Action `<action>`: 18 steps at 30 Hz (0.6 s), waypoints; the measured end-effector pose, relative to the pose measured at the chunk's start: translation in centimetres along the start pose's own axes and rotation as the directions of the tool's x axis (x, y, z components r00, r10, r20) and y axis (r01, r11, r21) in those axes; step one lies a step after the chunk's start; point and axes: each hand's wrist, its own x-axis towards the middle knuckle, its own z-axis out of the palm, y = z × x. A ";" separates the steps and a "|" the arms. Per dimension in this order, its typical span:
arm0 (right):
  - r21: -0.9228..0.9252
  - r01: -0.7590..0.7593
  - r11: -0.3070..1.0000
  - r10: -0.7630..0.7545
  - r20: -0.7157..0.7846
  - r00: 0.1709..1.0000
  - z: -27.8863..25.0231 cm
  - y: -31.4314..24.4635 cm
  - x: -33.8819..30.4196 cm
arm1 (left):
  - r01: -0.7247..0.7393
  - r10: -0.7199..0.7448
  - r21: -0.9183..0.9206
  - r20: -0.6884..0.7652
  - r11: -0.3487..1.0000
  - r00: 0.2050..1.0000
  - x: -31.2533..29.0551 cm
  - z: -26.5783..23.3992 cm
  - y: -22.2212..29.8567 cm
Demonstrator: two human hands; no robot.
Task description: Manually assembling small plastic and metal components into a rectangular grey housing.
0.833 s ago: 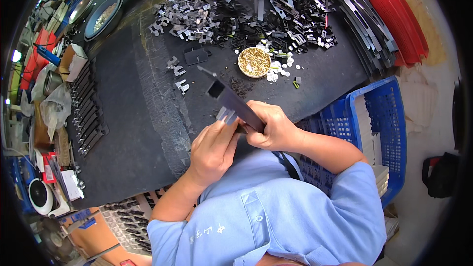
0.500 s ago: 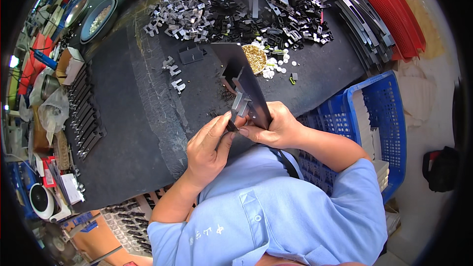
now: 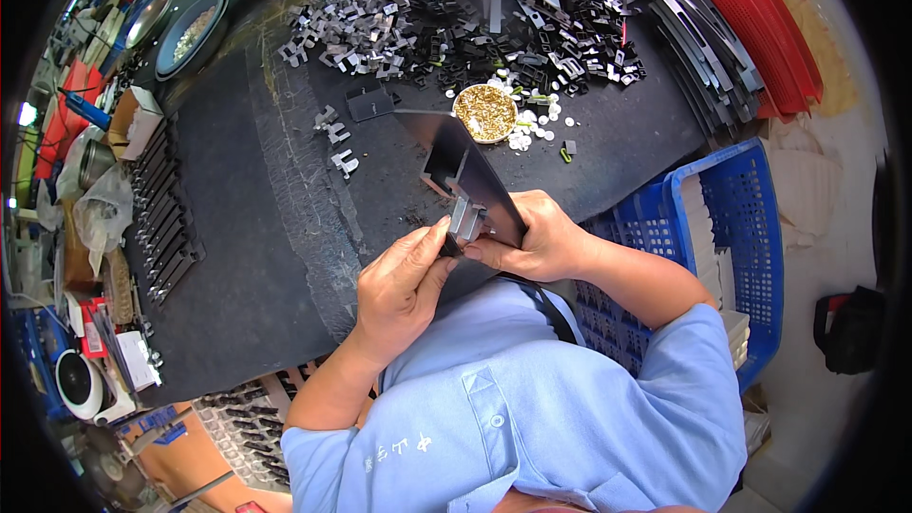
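In front of my body, my right hand (image 3: 543,239) grips the near end of a long black metal panel (image 3: 480,176), tilted up off the table with its far end pointing away from me. My left hand (image 3: 404,285) is closed, thumb and fingers pinching a small black piece (image 3: 450,245) at the panel's left side. Between the two hands a grey bent metal bracket (image 3: 466,217) sits against the panel; its contact points are partly hidden by my fingers. Beyond the panel stands a round tub of small brass-coloured parts (image 3: 485,114), with white plastic discs (image 3: 538,123) scattered beside it.
A heap of silver and black brackets (image 3: 380,28) covers the table's far side. A few loose brackets (image 3: 344,163) lie left of the panel. Dark strips (image 3: 703,57) and red baskets (image 3: 765,33) stand far right, a blue crate (image 3: 731,228) at my right. A row of black parts (image 3: 166,218) lies left.
The panel's far end has dipped lower and toward me, uncovering more of the brass-parts tub. Both hands keep their grips with only slight movement.
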 end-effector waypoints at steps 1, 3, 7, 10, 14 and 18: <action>0.000 0.000 1.000 0.000 0.001 1.000 0.1 0.0 0.0 | 0.004 -0.004 0.011 -0.010 1.000 1.000 -0.1 0.0 0.0; -0.034 0.046 0.998 -0.046 -0.014 0.999 0.2 0.2 0.0 | 0.008 -0.007 0.021 -0.018 1.000 1.000 -0.1 0.0 0.2; -0.111 0.053 0.992 -0.052 0.014 0.999 0.6 1.2 -0.1 | -0.087 0.084 0.243 0.025 0.966 0.996 0.0 -0.2 0.7; -0.023 -0.064 0.998 0.064 -0.001 0.998 0.8 1.1 -0.3 | -0.217 0.227 0.267 -0.006 0.939 0.974 -0.1 0.4 0.6; 0.121 -0.401 0.908 0.393 0.086 0.916 0.6 1.5 -1.5 | -0.296 0.301 0.085 -0.058 0.952 0.952 -0.8 -0.1 1.4; -0.328 -0.323 0.888 0.401 0.207 0.893 -1.9 2.4 -3.7 | 0.170 -0.293 -0.813 -0.001 0.557 0.956 -1.3 -3.4 3.1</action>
